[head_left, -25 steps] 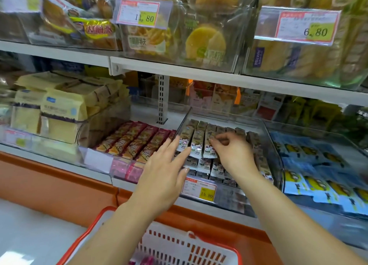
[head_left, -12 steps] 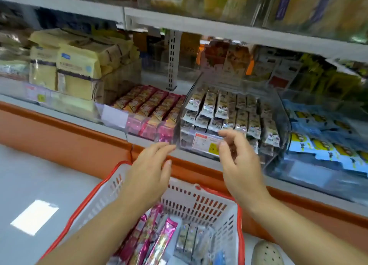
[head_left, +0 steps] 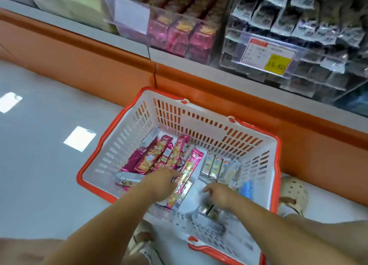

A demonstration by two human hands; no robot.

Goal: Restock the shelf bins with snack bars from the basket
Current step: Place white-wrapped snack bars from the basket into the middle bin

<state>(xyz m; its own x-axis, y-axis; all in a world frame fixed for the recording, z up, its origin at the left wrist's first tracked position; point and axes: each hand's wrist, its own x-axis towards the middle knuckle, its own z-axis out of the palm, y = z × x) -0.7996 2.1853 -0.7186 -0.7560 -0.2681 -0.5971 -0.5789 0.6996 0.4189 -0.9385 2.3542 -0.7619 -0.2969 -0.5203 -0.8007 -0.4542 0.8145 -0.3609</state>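
Head view: left hand (head_left: 161, 183) on pink bars (head_left: 151, 159), right hand (head_left: 219, 195) by silver bars (head_left: 214, 166) in the basket (head_left: 199, 113); we cannot tell either grip's state. We should gather one kind per hand.

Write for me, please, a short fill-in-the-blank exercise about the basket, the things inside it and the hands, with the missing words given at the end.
1. The basket has white walls and an ____ rim.
2. The left hand is over the ____ snack bars.
3. The silver packets lie to the ____ of those bars.

Missing words: orange; pink; right.
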